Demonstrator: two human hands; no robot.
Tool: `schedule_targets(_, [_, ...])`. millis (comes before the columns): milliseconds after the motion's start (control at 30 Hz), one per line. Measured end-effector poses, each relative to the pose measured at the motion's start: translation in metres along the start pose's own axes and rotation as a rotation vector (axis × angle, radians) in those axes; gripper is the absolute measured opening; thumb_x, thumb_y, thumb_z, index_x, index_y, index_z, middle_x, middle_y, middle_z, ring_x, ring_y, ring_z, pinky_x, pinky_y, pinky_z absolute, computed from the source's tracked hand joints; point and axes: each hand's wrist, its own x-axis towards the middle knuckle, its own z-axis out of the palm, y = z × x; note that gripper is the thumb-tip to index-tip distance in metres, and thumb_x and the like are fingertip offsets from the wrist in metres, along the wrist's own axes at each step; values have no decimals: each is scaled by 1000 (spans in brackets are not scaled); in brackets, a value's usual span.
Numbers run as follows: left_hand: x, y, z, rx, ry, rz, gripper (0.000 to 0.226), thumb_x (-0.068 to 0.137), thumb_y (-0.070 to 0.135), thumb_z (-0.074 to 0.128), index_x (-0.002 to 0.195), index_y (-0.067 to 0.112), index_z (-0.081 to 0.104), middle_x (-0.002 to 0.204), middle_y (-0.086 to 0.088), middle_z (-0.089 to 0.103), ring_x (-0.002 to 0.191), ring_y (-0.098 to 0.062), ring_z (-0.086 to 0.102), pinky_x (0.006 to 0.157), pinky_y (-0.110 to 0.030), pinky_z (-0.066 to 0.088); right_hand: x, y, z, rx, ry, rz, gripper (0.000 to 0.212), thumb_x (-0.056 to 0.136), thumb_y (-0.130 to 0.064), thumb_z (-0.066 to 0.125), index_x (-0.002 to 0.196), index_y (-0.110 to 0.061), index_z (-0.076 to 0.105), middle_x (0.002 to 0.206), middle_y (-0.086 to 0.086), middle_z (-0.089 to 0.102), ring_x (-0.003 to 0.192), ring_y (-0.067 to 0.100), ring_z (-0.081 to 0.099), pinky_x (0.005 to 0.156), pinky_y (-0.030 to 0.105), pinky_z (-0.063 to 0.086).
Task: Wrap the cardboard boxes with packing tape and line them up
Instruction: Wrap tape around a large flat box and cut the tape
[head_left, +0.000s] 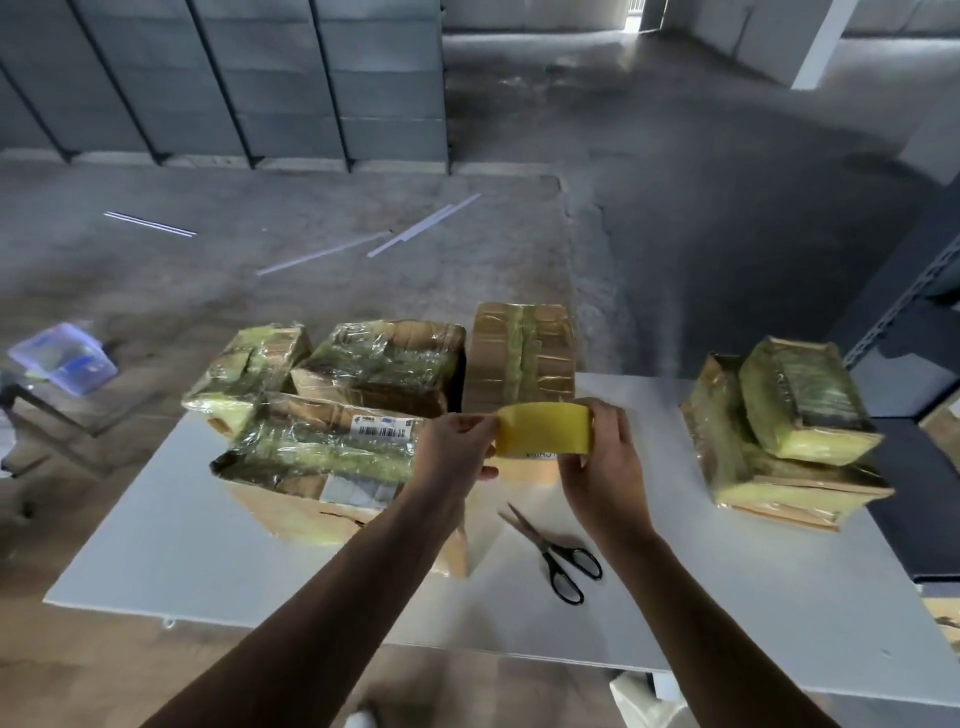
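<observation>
A yellow roll of packing tape (543, 428) is held up over the white table (727, 597), in front of me. My right hand (602, 457) grips the roll from the right. My left hand (457, 447) pinches its left edge, where the tape end seems to be. Several tape-wrapped cardboard boxes crowd the table's far left: a large one with a barcode label (322, 457) nearest, two behind it (249, 369) (384, 364), and an upright brown one (522, 353). Two more wrapped boxes are stacked at the right (789, 441).
Black-handled scissors (556, 556) lie on the table just right of my left forearm. A clear plastic bin (62, 358) sits on the floor at far left. White strips (415, 228) lie on the concrete floor beyond. Dark shelving (914, 312) stands at the right.
</observation>
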Motion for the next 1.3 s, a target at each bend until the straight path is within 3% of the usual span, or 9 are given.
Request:
schedule_targets(233, [25, 13, -55, -81, -20, -110, 16, 91, 8, 61, 77, 0, 67, 42, 2, 53, 36, -7, 49, 41, -22, 45, 14, -45, 23, 16, -65, -154, 39, 92, -13, 61, 126, 1, 48, 109, 17, 58, 90, 25, 62, 73, 36, 56])
schedule_targets(433, [45, 15, -117, 9, -113, -106, 30, 95, 3, 51, 65, 1, 57, 57, -8, 49, 50, -15, 48, 47, -24, 44, 27, -93, 57, -72, -121, -255, 39, 85, -5, 59, 122, 7, 54, 103, 24, 61, 91, 37, 61, 73, 48, 54])
schedule_targets(633, [73, 15, -181, -60, -139, -65, 39, 92, -9, 41, 56, 3, 48, 53, -7, 43, 49, -15, 44, 45, -21, 44, 38, -137, 99, -134, -252, -202, 48, 92, -8, 56, 137, -1, 41, 119, 21, 57, 99, 33, 61, 78, 37, 48])
schedule_targets(767, [94, 13, -220, -211, -300, -80, 29, 94, 6, 48, 65, 8, 50, 60, -5, 43, 55, -14, 43, 55, -26, 41, 45, -164, 122, -158, -213, -117, 49, 92, -10, 54, 138, -11, 39, 126, 13, 55, 104, 28, 58, 83, 35, 47])
schedule_targets(900, [113, 8, -252, -162, -489, -66, 34, 92, 22, 57, 60, 15, 65, 62, -1, 45, 59, -10, 45, 60, -25, 43, 47, -183, 141, -138, -224, -36, 50, 92, -9, 56, 138, -14, 38, 126, 10, 53, 107, 25, 56, 88, 47, 52])
schedule_targets(1033, [133, 4, -266, -381, -360, -292, 22, 93, 3, 54, 72, 9, 57, 63, -2, 51, 52, -8, 50, 50, -17, 47, 47, -189, 153, -136, -162, -4, 47, 90, -8, 57, 134, -15, 41, 117, 6, 55, 97, 15, 49, 77, 35, 45])
schedule_targets(1167, [135, 2, -269, -370, -384, -358, 17, 94, 4, 50, 78, 1, 53, 68, -8, 44, 55, -16, 45, 52, -29, 52, 47, -190, 156, -93, -48, 21, 44, 90, -5, 56, 131, -13, 43, 102, -2, 51, 86, 16, 52, 66, 23, 39])
schedule_targets(1233, [128, 7, -266, -289, -430, -348, 21, 94, 8, 52, 102, -11, 60, 86, -18, 59, 70, -25, 58, 67, -35, 55, 49, -193, 156, -102, -69, 5, 46, 89, -3, 57, 132, -13, 43, 105, 0, 53, 87, 17, 52, 66, 20, 38])
schedule_targets(1300, [123, 12, -263, -247, -455, -321, 30, 94, 9, 53, 115, -12, 59, 108, -24, 65, 94, -34, 65, 75, -36, 55, 50, -195, 156, -129, -121, -32, 47, 89, -3, 57, 134, -10, 42, 111, 7, 56, 92, 20, 54, 72, 29, 43])
